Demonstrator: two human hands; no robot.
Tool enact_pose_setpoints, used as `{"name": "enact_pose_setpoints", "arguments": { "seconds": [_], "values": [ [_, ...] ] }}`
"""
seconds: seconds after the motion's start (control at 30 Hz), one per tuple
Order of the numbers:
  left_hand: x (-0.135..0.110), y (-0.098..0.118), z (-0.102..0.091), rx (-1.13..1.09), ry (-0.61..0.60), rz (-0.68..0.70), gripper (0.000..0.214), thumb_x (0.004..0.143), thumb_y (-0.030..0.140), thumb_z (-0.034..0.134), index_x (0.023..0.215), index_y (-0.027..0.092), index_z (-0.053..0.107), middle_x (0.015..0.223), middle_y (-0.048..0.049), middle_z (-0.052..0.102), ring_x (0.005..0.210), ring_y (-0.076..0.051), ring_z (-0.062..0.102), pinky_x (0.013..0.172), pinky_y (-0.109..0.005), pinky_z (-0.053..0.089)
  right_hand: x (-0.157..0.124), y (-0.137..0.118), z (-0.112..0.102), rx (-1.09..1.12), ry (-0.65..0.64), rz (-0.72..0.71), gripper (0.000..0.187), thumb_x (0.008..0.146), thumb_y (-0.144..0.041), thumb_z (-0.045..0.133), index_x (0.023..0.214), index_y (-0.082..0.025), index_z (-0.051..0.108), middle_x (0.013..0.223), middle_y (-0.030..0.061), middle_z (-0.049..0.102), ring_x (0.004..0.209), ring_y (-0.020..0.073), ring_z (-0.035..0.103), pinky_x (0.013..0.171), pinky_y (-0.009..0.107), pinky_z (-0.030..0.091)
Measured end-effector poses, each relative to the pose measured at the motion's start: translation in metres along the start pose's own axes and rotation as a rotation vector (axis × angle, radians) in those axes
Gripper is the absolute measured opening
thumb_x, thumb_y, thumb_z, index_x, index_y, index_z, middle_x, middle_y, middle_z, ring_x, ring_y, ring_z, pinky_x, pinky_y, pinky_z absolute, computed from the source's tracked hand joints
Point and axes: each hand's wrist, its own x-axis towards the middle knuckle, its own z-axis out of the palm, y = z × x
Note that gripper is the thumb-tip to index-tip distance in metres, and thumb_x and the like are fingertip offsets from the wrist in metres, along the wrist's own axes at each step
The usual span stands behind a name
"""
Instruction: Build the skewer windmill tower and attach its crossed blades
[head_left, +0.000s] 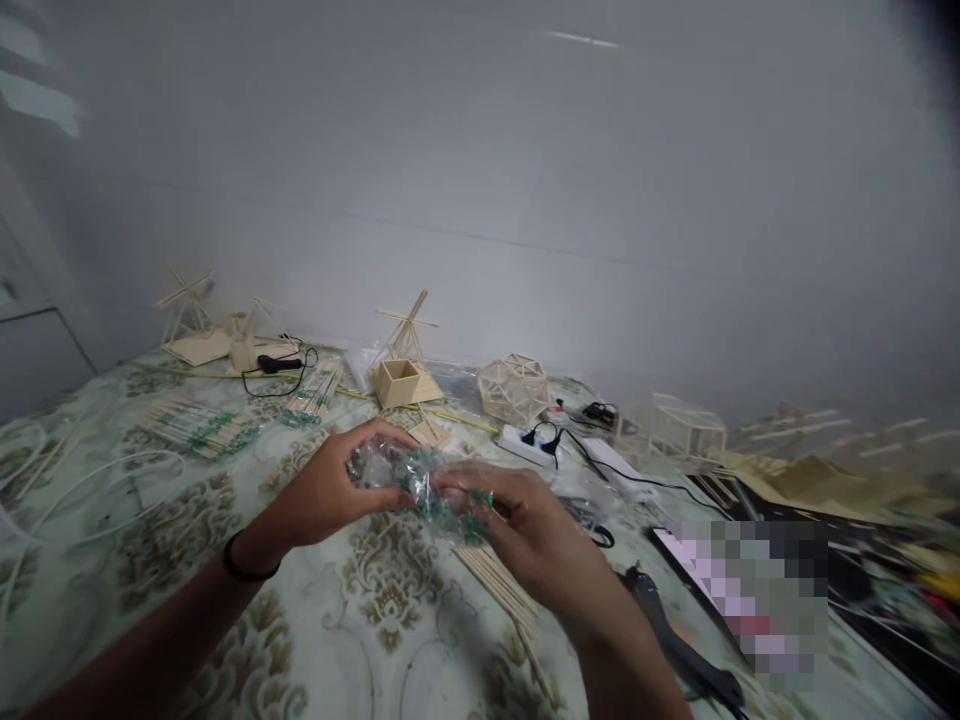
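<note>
Between my two hands is a crumpled clear plastic wrapper [424, 490] with green print, held above the patterned tablecloth. My left hand [341, 480] curls round its left end, thumb below and fingers above. On the other side my right hand [517, 520] pinches the wrapper, and some of its green-printed edge sticks out between the fingers. Whether anything is inside the wrapper I cannot tell. Thin wooden sticks [495, 585] lie on the cloth just below and behind my right hand. A black glue gun [675, 640] rests to the right of my right forearm.
Bagged stick bundles [199, 428] lie at left. Stick models, including a windmill with a square box [397, 382] and a lattice ball [515, 388], stand along the wall. A white power strip [529, 445] with black cords and a flat pixelated device [739, 595] are on the right.
</note>
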Motion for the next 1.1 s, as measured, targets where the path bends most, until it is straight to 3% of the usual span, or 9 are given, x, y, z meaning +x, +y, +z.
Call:
{"name": "enact_pose_setpoints", "arguments": {
  "seconds": [0.2, 0.3, 0.4, 0.5, 0.6, 0.77, 0.87, 1.0, 1.1],
  "values": [
    [0.004, -0.006, 0.003, -0.033, 0.097, 0.014, 0.018, 0.080, 0.036, 0.081, 0.091, 0.024, 0.074, 0.103, -0.0036, 0.079, 0.102, -0.025, 0.071, 0.096, -0.038, 0.052, -0.006, 0.004, -0.008, -0.099, 0.079, 0.003, 0.035, 0.103, -0.031, 0.049, 0.128, -0.033, 0.072, 0.130, 0.0026, 0.074, 0.124, 0.0227, 0.067, 0.111, 0.047, 0.049],
    [0.009, -0.011, 0.002, -0.158, 0.320, -0.102, 0.020, 0.076, 0.035, 0.083, 0.088, 0.023, 0.073, 0.089, 0.0002, 0.075, 0.082, -0.018, 0.068, 0.076, -0.028, 0.054, -0.007, -0.001, -0.009, -0.230, 0.326, 0.027, 0.032, 0.101, -0.033, 0.054, 0.128, -0.030, 0.071, 0.132, 0.0051, 0.072, 0.127, 0.0257, 0.064, 0.113, 0.049, 0.045],
    [0.014, -0.015, 0.002, -0.492, 0.535, -0.246, 0.030, 0.074, 0.039, 0.085, 0.090, 0.022, 0.067, 0.077, 0.0050, 0.064, 0.058, -0.009, 0.052, 0.046, -0.019, 0.036, -0.005, -0.010, 0.003, -0.324, 0.627, -0.069, 0.021, 0.099, -0.027, 0.055, 0.108, -0.026, 0.074, 0.111, 0.0072, 0.077, 0.107, 0.0251, 0.070, 0.099, 0.042, 0.053],
    [0.016, -0.014, 0.006, -0.741, 0.584, -0.263, 0.037, 0.070, 0.037, 0.089, 0.091, 0.021, 0.064, 0.075, 0.0070, 0.056, 0.052, -0.005, 0.043, 0.039, -0.017, 0.025, 0.001, -0.011, 0.034, -0.226, 0.484, -0.064, 0.017, 0.098, -0.027, 0.053, 0.093, -0.025, 0.070, 0.086, 0.0046, 0.074, 0.082, 0.0229, 0.071, 0.077, 0.036, 0.055],
    [0.014, -0.008, 0.015, -0.831, 0.565, -0.266, 0.038, 0.069, 0.037, 0.089, 0.091, 0.021, 0.063, 0.072, 0.0081, 0.054, 0.051, -0.005, 0.043, 0.039, -0.016, 0.028, 0.009, -0.001, 0.075, -0.071, 0.243, 0.077, 0.013, 0.094, -0.036, 0.062, 0.103, -0.028, 0.065, 0.103, 0.0063, 0.076, 0.095, 0.0284, 0.071, 0.084, 0.042, 0.057],
    [0.008, 0.000, 0.028, -0.922, 0.547, -0.330, 0.043, 0.069, 0.039, 0.089, 0.099, 0.022, 0.062, 0.074, 0.0078, 0.058, 0.050, -0.005, 0.047, 0.041, -0.017, 0.036, 0.015, 0.017, 0.114, 0.294, 0.165, 0.210, 0.020, 0.093, -0.042, 0.063, 0.107, -0.030, 0.057, 0.086, -0.0011, 0.070, 0.080, 0.0232, 0.069, 0.075, 0.036, 0.057],
    [0.011, -0.003, 0.019, -0.904, 0.581, -0.284, 0.046, 0.067, 0.038, 0.090, 0.100, 0.022, 0.062, 0.081, 0.0060, 0.060, 0.057, -0.006, 0.053, 0.046, -0.017, 0.042, 0.015, 0.019, 0.103, 0.277, 0.178, 0.218, 0.021, 0.093, -0.045, 0.064, 0.100, -0.026, 0.064, 0.070, -0.0031, 0.061, 0.066, 0.0195, 0.061, 0.065, 0.031, 0.051],
    [0.018, -0.016, -0.009, -0.609, 0.652, -0.206, 0.044, 0.070, 0.041, 0.085, 0.103, 0.021, 0.063, 0.080, 0.0046, 0.060, 0.057, -0.008, 0.050, 0.047, -0.018, 0.039, 0.013, 0.015, 0.059, 0.134, 0.156, 0.112, 0.021, 0.092, -0.042, 0.068, 0.096, -0.023, 0.075, 0.080, -0.0002, 0.070, 0.072, 0.0176, 0.064, 0.070, 0.029, 0.051],
    [0.023, -0.023, -0.025, -0.416, 0.687, -0.194, 0.043, 0.066, 0.038, 0.086, 0.099, 0.020, 0.066, 0.072, 0.0057, 0.057, 0.054, -0.008, 0.042, 0.044, -0.020, 0.031, 0.005, 0.010, 0.021, 0.033, 0.339, 0.063, 0.022, 0.097, -0.040, 0.063, 0.107, -0.024, 0.075, 0.095, 0.0032, 0.075, 0.085, 0.0178, 0.068, 0.080, 0.030, 0.053]
  ]
}}
